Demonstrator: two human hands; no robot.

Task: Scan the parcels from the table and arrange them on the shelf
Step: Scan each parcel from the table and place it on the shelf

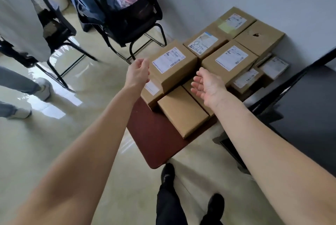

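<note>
Here, matte cardboard parcels [174, 66], left hand [138, 73] loosely curled, right hand [209, 86] spread, both empty.

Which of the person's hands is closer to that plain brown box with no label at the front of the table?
The right hand. It hovers palm-up just above the back right corner of the plain box. The left hand is farther away, up at the left side of the labelled box stacked behind it.

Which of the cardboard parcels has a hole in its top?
The unlabelled parcel at the far right, beside the wall: its plain top has a small dark hole. The parcels around it show white labels and no hole.
</note>
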